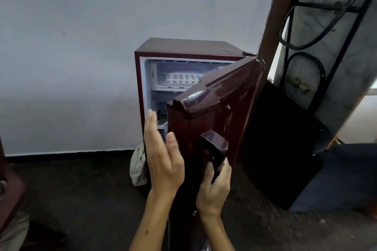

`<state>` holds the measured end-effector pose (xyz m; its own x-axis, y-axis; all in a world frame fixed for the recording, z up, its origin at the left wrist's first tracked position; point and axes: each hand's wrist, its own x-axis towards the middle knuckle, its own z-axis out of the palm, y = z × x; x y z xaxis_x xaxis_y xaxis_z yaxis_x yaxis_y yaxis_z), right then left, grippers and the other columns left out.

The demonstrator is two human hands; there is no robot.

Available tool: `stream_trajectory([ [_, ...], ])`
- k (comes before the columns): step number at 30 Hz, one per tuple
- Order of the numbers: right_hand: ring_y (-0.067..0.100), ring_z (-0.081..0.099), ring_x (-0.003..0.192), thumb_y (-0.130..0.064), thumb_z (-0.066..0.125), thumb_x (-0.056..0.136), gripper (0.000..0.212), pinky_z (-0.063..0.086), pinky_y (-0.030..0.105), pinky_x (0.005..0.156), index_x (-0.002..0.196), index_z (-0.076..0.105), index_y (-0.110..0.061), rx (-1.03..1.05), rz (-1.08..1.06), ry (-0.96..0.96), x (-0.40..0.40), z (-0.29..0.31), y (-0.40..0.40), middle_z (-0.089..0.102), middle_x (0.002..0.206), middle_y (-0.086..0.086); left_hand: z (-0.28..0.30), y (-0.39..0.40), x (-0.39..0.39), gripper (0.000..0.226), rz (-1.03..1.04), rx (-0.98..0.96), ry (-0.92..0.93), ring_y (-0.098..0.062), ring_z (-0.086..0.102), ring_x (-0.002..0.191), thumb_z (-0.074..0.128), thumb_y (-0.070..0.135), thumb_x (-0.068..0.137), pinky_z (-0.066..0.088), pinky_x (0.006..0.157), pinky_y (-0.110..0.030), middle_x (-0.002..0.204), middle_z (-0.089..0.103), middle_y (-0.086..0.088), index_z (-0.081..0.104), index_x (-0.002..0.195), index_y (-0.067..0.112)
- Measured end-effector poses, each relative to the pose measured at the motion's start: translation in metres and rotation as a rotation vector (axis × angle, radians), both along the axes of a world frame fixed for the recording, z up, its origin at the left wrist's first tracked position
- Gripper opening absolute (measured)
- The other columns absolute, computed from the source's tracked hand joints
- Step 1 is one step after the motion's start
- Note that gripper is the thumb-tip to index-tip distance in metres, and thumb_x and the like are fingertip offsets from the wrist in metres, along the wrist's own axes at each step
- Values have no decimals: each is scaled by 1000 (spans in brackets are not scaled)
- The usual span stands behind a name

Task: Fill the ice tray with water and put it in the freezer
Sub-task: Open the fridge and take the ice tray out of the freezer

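Observation:
A small maroon fridge (189,47) stands against the wall with its door (230,96) partly open. Inside the top freezer compartment (161,73) lies a white ice tray (182,78), flat on the compartment floor. My right hand (215,187) grips the lower end of the dark door handle (215,146). My left hand (161,153) is held flat with straight fingers beside the door's free edge, thumb near the door face, holding nothing.
A pale cloth bundle (138,167) lies on the dark floor at the fridge's left foot. A black panel (285,144) leans to the right of the door. A brown door frame (273,26) and a metal grille with black cables (302,43) rise at the right.

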<state>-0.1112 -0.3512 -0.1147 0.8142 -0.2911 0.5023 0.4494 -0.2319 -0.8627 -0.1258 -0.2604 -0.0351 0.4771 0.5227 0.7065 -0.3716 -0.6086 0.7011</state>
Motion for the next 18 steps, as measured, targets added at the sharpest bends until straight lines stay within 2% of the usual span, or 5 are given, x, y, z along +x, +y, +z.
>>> stream_trajectory([
  [4, 24, 59, 114, -64, 31, 94, 79, 46, 20, 95, 134, 48, 2, 63, -118, -44, -4, -1, -25, 61, 124, 14, -26, -8, -6, 60, -59, -137, 85, -9, 24, 143, 21, 43, 97, 26, 117, -42, 153, 30, -2, 28, 147, 9],
  [6, 27, 62, 108, -64, 31, 94, 75, 51, 31, 88, 131, 47, 0, 85, -193, -43, -5, -2, -38, 62, 120, 12, -31, -13, -7, 59, -89, -153, 121, -7, 27, 141, 19, 47, 96, 27, 116, -38, 149, 33, 4, 30, 145, 16],
  [9, 29, 64, 89, -67, 31, 93, 72, 46, 25, 75, 124, 46, -5, 104, -301, -35, -6, -4, -60, 64, 102, 11, -34, -23, -7, 60, -128, -166, 167, -5, 31, 138, 19, 49, 95, 27, 113, -26, 148, 37, 4, 33, 144, 18],
  [14, 32, 65, 100, -59, 36, 93, 66, 49, 40, 84, 122, 53, -2, 158, -421, 31, -4, -5, -96, 68, 109, 14, -36, -39, -1, 58, -205, -194, 274, -2, 31, 135, 22, 44, 96, 20, 101, 0, 147, 38, 4, 34, 145, 15],
  [18, 30, 62, 105, -37, 46, 90, 46, 44, 31, 83, 118, 60, -3, 304, -508, 84, -5, 18, -126, 65, 112, 8, -39, -51, 7, 55, -301, -158, 304, -3, 29, 138, 23, 44, 96, 23, 110, -16, 146, 36, 8, 35, 143, 19],
])
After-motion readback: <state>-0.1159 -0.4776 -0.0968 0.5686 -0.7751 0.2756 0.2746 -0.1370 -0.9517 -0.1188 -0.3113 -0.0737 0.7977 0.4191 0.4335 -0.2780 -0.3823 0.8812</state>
